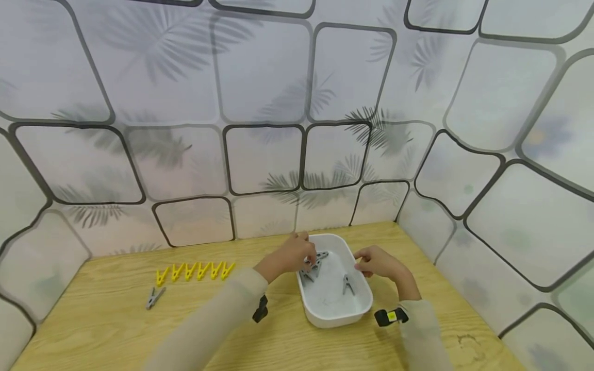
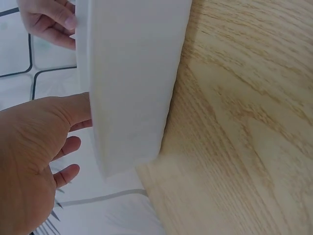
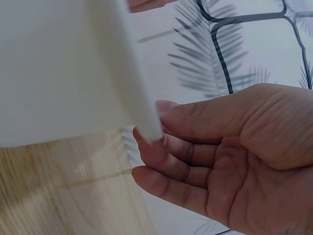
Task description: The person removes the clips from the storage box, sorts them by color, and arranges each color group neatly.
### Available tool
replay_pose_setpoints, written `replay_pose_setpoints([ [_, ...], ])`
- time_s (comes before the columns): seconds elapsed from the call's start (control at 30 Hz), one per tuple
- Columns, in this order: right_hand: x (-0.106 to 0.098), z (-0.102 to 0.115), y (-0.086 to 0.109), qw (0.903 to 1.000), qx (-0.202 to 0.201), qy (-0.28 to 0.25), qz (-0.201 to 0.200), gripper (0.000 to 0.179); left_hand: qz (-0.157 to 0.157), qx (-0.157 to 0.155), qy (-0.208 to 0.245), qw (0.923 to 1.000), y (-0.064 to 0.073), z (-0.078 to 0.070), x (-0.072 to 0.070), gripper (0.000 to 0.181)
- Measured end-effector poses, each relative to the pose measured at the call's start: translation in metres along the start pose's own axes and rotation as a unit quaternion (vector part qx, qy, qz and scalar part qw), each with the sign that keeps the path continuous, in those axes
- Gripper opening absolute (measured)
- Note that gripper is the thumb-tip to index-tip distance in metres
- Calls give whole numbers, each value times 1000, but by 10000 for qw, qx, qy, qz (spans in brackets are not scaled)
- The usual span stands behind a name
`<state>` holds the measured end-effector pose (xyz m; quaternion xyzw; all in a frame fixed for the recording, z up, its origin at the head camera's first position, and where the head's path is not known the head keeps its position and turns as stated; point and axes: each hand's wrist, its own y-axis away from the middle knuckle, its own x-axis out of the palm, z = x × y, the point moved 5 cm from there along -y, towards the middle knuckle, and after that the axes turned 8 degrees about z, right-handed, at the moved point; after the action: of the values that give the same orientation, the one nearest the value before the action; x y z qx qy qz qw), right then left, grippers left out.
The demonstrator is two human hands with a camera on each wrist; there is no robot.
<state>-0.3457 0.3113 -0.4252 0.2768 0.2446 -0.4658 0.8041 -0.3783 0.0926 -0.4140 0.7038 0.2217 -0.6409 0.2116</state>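
A white plastic bin (image 1: 331, 318) stands on the table with several grey clothespins (image 1: 348, 284) inside. My left hand (image 1: 296, 252) reaches over its left rim, fingers pointing down among the grey clothespins gathered at that side. From the left wrist view, the bin's wall hides the fingertips of the left hand (image 2: 36, 142), so I cannot tell whether they pinch a clothespin. At the opposite side, my right hand (image 1: 378, 263) holds the bin's rim. Close up in the right wrist view, thumb and fingers of the right hand (image 3: 220, 147) pinch that rim (image 3: 142, 98).
Yellow clothespins (image 1: 201, 270) stand in a row on the left of the wooden table (image 1: 93, 319). One grey clothespin (image 1: 155, 298) lies in front of the row's left end. A patterned wall covering (image 1: 264, 159) rises behind the table and along its right side.
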Motion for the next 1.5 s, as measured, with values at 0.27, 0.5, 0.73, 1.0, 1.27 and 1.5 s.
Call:
replay_pose_setpoints([
  [0.27, 2, 0, 0, 10000, -22, -24, 18, 31, 72, -53, 168, 9998, 0, -2, 9, 9],
  [0.5, -1, 0, -1, 10000, 21, 33, -44, 31, 142, -64, -56, 9999, -6, 1, 10, 10],
  [0.73, -2, 1, -1, 10000, -37, 71, -6, 31, 438, -183, -165, 9987, -16, 5, 17, 11],
  [1.0, -2, 1, -1, 10000, -71, 18, 0, 32, 607, -358, -117, 9974, -20, 6, 20, 12],
  [1.27, -2, 1, 0, 10000, -30, -31, -2, 31, 593, -487, 108, 9970, -20, 3, 23, 12],
  [1.5, -1, -1, 0, 9999, -104, -34, 67, 31, 630, -478, 57, 9968, -22, 3, 26, 13],
])
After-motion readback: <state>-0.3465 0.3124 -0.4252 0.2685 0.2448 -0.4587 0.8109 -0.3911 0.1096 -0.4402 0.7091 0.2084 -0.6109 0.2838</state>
